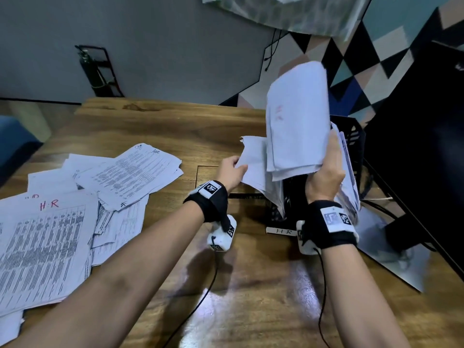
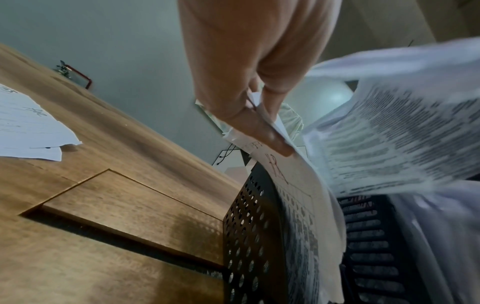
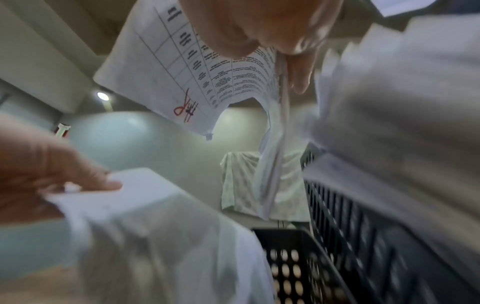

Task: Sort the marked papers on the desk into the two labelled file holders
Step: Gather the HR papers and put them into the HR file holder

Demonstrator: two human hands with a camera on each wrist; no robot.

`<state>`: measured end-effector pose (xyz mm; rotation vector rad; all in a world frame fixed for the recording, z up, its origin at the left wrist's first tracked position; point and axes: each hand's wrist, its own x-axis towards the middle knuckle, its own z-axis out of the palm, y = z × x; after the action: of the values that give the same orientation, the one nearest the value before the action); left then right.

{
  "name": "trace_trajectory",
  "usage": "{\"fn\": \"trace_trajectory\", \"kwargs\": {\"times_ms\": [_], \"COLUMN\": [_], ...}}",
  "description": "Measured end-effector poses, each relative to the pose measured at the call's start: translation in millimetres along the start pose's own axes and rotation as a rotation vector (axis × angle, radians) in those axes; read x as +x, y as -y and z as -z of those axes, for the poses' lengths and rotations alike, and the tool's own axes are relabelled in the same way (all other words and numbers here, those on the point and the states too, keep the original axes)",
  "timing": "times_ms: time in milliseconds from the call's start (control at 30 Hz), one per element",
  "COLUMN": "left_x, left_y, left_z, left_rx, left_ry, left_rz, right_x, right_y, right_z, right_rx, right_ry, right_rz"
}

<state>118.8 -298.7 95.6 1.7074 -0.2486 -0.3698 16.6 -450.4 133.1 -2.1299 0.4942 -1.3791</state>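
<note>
My right hand grips a curled HR-marked paper bundle over the black holder. My left hand pinches sheets in the holder at the desk's right edge; bare wood at the near edge.

We see loose papers spread on the desk at our left — the file holder stands at the right, sheets in it, a monitor beside it.

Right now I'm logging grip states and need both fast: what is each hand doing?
Left hand: pinching the edge of papers standing in the HR file holder.
Right hand: gripping a sheaf of papers above that holder.
</note>
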Motion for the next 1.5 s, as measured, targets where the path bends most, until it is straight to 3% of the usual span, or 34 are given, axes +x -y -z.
{"fn": "trace_trajectory", "kwargs": {"times_ms": [100, 267, 333, 500, 633, 900, 967, 1067, 1133, 1333, 1400, 1500], "left_x": [0, 4, 5, -1, -7, -23, -26, -42, -53, -109, -131, -158], "left_y": [0, 10, 15, 8, 3, 2, 8, 43, 73, 170, 189, 205], "left_z": [0, -2, -4, -19, -34, 6, 12, 63, 101, 269, 323, 385], "left_rx": [-0.017, -0.021, -0.021, -0.028, -0.097, -0.201, -0.025, 0.266, 0.395, 0.886, 0.995, 0.979], "left_ry": [0.006, -0.004, -0.013, 0.088, 0.189, 0.155, 0.187, 0.104, 0.066, -0.158, -0.284, -0.456], "left_rz": [0.014, 0.038, 0.055, 0.085, 0.11, 0.227, 0.194, 0.125, 0.144, 0.328, 0.455, 0.648], "right_x": [5, -45, -65, -73, -68, -84, -91, -135, -173, -267, -281, -287], "right_y": [7, -11, -22, -38, -36, -32, -28, 9, 31, 84, 104, 133], "right_z": [-2, -18, -21, -14, -9, -21, -12, -24, -40, -99, -117, -139], "right_rx": [-0.021, -0.053, -0.089, -0.018, 0.259, -0.158, -0.271, -0.262, -0.253, -0.094, -0.081, -0.071], "right_ry": [0.007, 0.68, 0.838, 0.706, 0.691, 0.644, 0.443, 0.231, 0.255, 0.965, 1.056, 1.157], "right_rz": [0.04, -0.194, -0.284, -0.66, -0.725, -0.72, -0.78, -0.683, -0.57, -0.423, -0.341, -0.258]}}
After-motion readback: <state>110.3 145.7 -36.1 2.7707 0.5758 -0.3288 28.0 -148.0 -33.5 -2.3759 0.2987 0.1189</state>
